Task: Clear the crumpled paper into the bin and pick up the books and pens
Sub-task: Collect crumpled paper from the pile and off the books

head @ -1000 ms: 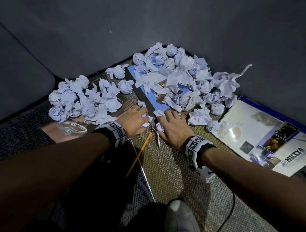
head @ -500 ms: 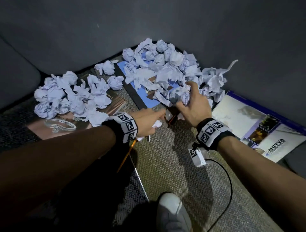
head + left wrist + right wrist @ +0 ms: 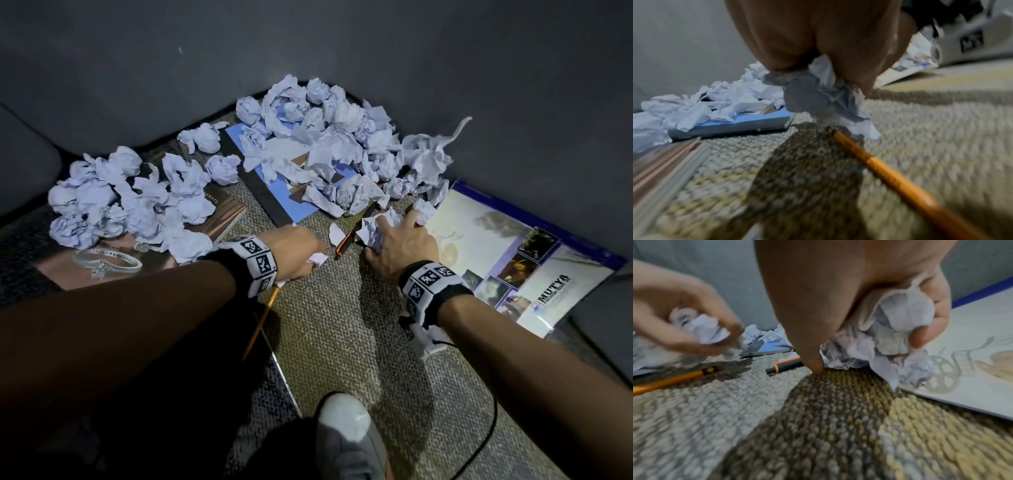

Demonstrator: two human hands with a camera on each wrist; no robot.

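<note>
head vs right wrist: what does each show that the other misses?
Only the head view: the left paper pile on a brown book, the whole central heap, and a white shoe.
Only the right wrist view: the right hand's fingers curled around crumpled paper from beneath.
Both: the left hand gripping paper, the right hand, the orange-banded pen, the yellow pencil, the blue book and the magazine.

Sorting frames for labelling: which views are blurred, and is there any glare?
Head view: dim but sharp, with glare on the glossy magazine. Left wrist view: carpet and pencil smeared by motion. Right wrist view: the left hand is blurred, the right hand clearer.
</note>
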